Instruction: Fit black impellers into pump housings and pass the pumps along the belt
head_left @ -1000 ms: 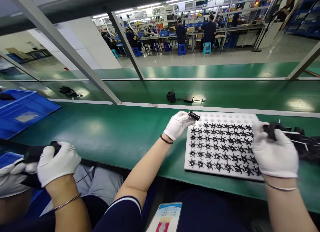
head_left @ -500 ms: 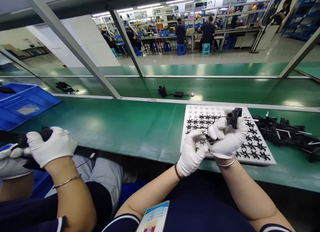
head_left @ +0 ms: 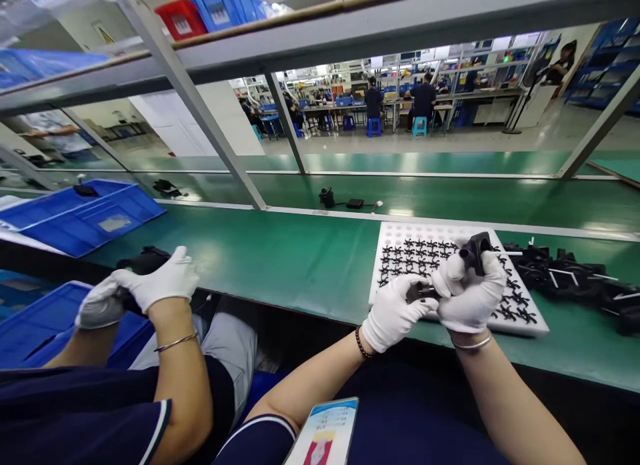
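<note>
My right hand [head_left: 473, 298], in a white glove, is closed around a black plastic housing [head_left: 477, 251] whose round opening faces left. My left hand [head_left: 397, 311], gloved too, pinches a small dark part [head_left: 421, 291] close against the right hand's fingers. The fingers partly hide that part, so its exact kind cannot be made out. Under and behind both hands lies a white foam tray [head_left: 395, 233] with rows of small black bladed wheels [head_left: 420, 253]. A few holes along its far edge hold no wheel.
Black housings with white sticks [head_left: 565, 275] lie in a pile right of the tray. A black part with a cable [head_left: 327, 198] sits beyond the white rail. At left, a co-worker's gloved hands [head_left: 165, 278] hold a black part beside blue bins [head_left: 115, 221]. Metal posts [head_left: 200, 111] rise from the bench.
The view has tilted up and turned left, showing more shelf and bins. Both my hands keep their holds; the small dark part shows more clearly. The co-worker's hands have shifted.
</note>
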The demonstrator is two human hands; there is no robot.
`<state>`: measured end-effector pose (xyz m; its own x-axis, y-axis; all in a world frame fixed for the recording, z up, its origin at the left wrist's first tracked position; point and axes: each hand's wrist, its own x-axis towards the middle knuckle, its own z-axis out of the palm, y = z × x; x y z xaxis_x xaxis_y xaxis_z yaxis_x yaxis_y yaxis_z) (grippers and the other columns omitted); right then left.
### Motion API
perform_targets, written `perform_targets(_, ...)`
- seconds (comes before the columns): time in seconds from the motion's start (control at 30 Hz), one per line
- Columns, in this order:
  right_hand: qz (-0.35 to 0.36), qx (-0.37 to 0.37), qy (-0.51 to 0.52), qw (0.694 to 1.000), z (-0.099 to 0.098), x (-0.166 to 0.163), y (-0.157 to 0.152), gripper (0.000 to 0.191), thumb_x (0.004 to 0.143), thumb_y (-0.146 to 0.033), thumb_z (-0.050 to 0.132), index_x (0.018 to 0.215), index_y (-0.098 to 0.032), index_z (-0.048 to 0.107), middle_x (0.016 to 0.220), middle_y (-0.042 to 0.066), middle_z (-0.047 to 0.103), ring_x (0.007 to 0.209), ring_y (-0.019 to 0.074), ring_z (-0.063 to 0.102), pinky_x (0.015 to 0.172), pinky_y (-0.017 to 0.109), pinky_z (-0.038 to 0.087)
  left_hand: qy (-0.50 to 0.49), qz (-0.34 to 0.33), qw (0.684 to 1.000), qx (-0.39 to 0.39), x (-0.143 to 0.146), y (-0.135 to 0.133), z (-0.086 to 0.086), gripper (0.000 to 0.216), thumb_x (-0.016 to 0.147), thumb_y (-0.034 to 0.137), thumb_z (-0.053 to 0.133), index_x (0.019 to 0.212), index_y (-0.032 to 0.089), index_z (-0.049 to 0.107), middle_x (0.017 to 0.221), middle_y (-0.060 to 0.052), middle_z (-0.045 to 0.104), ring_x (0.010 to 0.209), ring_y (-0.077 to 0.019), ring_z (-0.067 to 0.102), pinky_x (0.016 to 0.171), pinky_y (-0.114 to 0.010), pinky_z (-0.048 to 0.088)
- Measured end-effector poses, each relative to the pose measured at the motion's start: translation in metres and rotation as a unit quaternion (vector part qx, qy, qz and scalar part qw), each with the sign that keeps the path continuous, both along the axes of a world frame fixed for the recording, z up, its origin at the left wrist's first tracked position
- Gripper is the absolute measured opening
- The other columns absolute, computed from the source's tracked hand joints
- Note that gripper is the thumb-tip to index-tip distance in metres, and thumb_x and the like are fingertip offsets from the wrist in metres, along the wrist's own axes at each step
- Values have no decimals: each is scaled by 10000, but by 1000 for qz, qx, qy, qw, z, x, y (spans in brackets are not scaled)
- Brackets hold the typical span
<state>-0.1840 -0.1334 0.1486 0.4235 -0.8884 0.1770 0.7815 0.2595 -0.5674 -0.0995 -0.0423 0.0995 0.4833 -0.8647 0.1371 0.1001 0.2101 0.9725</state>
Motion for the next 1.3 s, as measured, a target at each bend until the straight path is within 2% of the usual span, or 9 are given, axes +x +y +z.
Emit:
perform_targets(0.13, -50, -33, 7, 998, 6, -4, -27, 263, 766, -429, 650, 856, -184, 615, 580, -22, 553, 379, 64, 396, 325, 169, 271, 317, -99, 943, 12, 18, -1, -5, 433, 701, 445, 841, 921, 135, 636, 742, -9, 617, 623, -86, 574, 600, -197, 462)
perform_targets(0.23, 2, -24, 56, 998, 2, -5, -42, 209, 755, -318, 624, 900, -168, 632, 961, 104, 707, 746, 189, 697, 416, 181, 444, 495, -173, 851, -7, 29, 0, -2, 396, 761, 392, 816, 987, 126, 628, 827, -33, 642, 701, -93, 619, 647, -180, 503)
perform_targets(0.43, 89, 125, 129, 980, -16, 12, -36, 344, 677, -95, 598, 998, -215, 634, 1033, 46, 699, 824, 157, 702, 487, 162, 519, 627, -186, 756, -17, 42, -4, -3, 355, 939, 460, 583, 1029, 118, 609, 781, -38, 649, 663, -97, 617, 604, -182, 511)
perform_targets(0.5, 84, 111, 116, 983, -18, 28, -29, 295, 709, -110, 631, 988, -205, 636, 1012, 40, 693, 844, 153, 697, 610, 217, 587, 618, -190, 763, 7, 47, -8, -12, 406, 906, 510, 614, 979, 110, 605, 759, -35, 646, 637, -95, 616, 584, -180, 504)
perform_targets(0.6, 9, 53, 100, 994, -18, 58, -17, 196, 761, -219, 705, 937, -195, 624, 977, 20, 681, 894, 181, 690, 725, 324, 623, 523, -179, 832, 46, 54, -11, -26, 476, 772, 526, 770, 933, 112, 600, 732, -38, 657, 610, -106, 634, 569, -187, 498)
perform_targets(0.73, -46, 15, 154, 987, -22, 86, -4, 286, 798, -422, 720, 944, -195, 628, 881, 9, 678, 654, 133, 646, 513, 245, 561, 358, -186, 912, 71, 62, -12, -35, 584, 659, 611, 816, 904, 136, 579, 653, -25, 657, 530, -122, 631, 504, -192, 455)
perform_targets(0.97, 26, 102, 167, 980, -24, 79, -1, 478, 779, -605, 626, 768, -130, 671, 393, -74, 318, 329, 55, 276, 301, 156, 254, 251, -222, 932, 134, 69, -18, -32, 647, 704, 764, 654, 893, 150, 579, 540, 16, 596, 400, -92, 524, 411, -195, 381)
perform_targets(1.13, -61, 83, 112, 988, -24, 67, -17, 316, 759, -459, 695, 795, -147, 660, 686, 3, 631, 344, 25, 321, 287, 160, 264, 184, -100, 972, 109, 69, -26, -26, 459, 690, 438, 837, 940, 159, 572, 858, -49, 700, 683, -138, 655, 649, -267, 536)
perform_targets(1.3, -18, 102, 150, 983, -25, 57, -25, 330, 708, -425, 767, 890, -168, 667, 910, 74, 726, 543, 115, 612, 392, 180, 439, 355, -61, 933, -22, 82, -30, -20, 505, 732, 341, 831, 1100, 195, 518, 1038, -37, 650, 922, -179, 685, 800, -350, 593)
